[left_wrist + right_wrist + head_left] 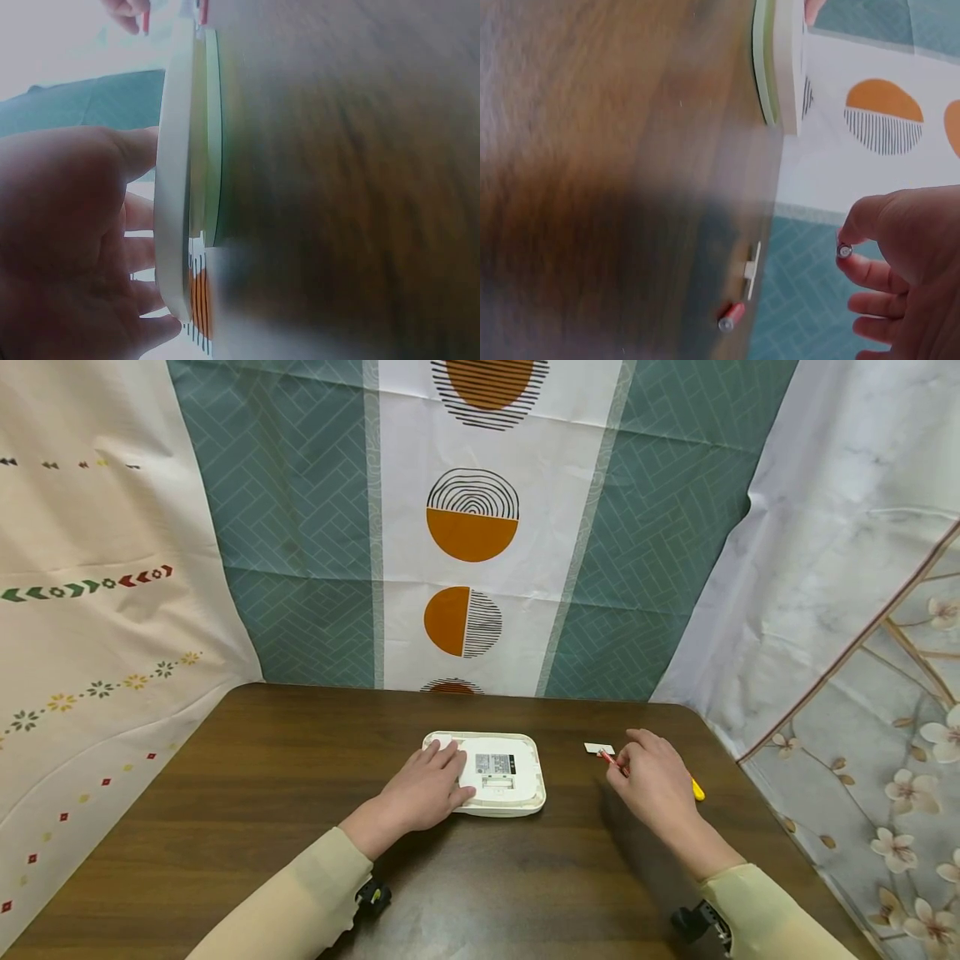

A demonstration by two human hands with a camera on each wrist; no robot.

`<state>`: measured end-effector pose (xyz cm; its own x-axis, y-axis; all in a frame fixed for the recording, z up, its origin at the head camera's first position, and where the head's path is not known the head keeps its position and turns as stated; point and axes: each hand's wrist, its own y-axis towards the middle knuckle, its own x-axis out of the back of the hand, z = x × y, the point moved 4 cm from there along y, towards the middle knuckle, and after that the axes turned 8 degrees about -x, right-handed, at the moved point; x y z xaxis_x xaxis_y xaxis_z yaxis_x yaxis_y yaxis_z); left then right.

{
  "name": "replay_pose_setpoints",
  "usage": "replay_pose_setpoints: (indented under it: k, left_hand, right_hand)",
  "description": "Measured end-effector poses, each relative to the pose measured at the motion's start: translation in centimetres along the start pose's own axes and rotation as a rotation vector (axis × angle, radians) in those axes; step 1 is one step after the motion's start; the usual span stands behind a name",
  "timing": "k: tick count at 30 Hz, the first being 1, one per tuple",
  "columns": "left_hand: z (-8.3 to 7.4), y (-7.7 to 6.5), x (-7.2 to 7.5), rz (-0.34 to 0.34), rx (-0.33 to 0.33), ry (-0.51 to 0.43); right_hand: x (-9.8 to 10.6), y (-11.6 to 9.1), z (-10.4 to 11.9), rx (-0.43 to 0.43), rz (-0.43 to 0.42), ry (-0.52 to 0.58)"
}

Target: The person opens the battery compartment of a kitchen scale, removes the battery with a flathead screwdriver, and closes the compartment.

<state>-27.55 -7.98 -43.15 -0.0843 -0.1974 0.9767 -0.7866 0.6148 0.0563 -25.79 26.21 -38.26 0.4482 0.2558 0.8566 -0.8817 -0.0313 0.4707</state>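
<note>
A white device (528, 772) with rounded corners lies on the table, its labelled face with a small open battery compartment (498, 783) turned up. My left hand (427, 785) rests on its left part with fingers spread; the left wrist view shows the hand (82, 232) flat against the white body (172, 180). Off to the device's right, my right hand (652, 781) is raised over the table. Between thumb and index finger it pinches a small battery (844, 250), seen end-on. Another battery, red with a silver end (731, 318), lies on the table beside a small white cover (598, 748).
A yellow object (697, 789) shows partly from behind my right hand; its kind is hidden. The dark wooden table (480, 877) meets a patterned curtain (315, 610) at the back, and more fabric hangs on both sides.
</note>
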Motion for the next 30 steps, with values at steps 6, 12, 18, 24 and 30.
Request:
replay_pose_setpoints:
  k: [6,12,18,24,30]
  left_hand:
    - [-0.1,0.0,0.0,0.000,-0.004,0.003]
    - [0.0,0.0,0.0,0.001,-0.005,0.002]
    - [0.0,0.1,-0.1,0.012,0.002,0.002]
    - [0.1,0.1,0.0,0.008,0.005,0.002]
    - [0.2,0.1,-0.2,0.012,0.004,0.007]
  right_hand:
    - [0.2,0.3,-1.5,-0.057,0.028,-0.033]
    - [-0.5,0.4,-2.3,-0.056,0.056,-0.060]
    - [-1.7,0.3,-2.5,-0.011,0.054,-0.088]
    - [-2.6,0.3,-2.5,0.041,0.044,-0.129]
    - [-3.3,0.0,-2.4,0.019,0.082,-0.149]
